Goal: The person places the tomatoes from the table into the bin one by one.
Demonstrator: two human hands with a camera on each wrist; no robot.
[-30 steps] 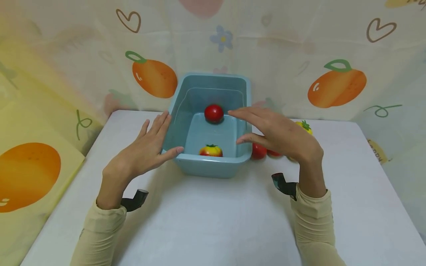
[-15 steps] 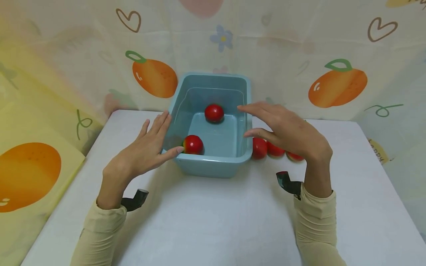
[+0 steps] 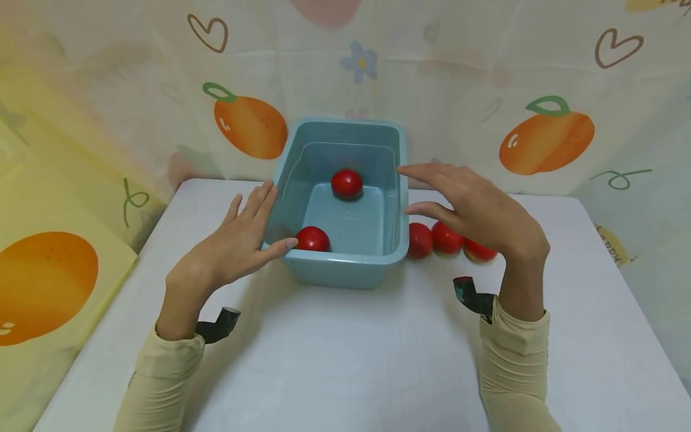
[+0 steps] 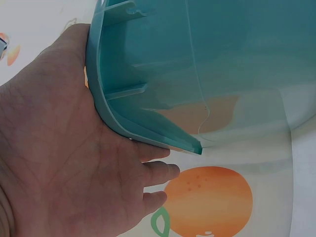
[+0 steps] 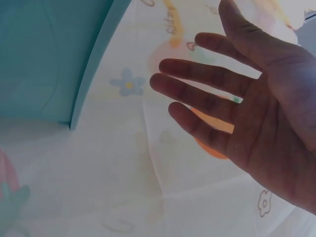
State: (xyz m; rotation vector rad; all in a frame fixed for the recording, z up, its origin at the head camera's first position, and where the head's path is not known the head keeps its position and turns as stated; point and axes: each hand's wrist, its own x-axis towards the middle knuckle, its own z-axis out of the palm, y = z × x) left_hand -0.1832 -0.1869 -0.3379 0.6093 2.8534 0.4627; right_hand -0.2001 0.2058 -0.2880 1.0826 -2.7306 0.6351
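Standing mid-frame, the glossy blue tub (image 3: pixel 345 272) has its long axis running toward the upper frame. Your left hand (image 3: pixel 232 243), straight-fingered, touches its left side; your right hand (image 3: pixel 477 207), spread, holding nothing, hovers at right. 2 shiny red fruits (image 3: pixel 346 184) sit inside, the lower partly rim-hidden; 3 outer red fruits (image 3: pixel 447 240) lie rightward.

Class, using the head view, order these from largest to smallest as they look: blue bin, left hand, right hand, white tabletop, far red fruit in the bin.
1. White tabletop
2. Blue bin
3. Left hand and right hand: too alike to rank
4. Far red fruit
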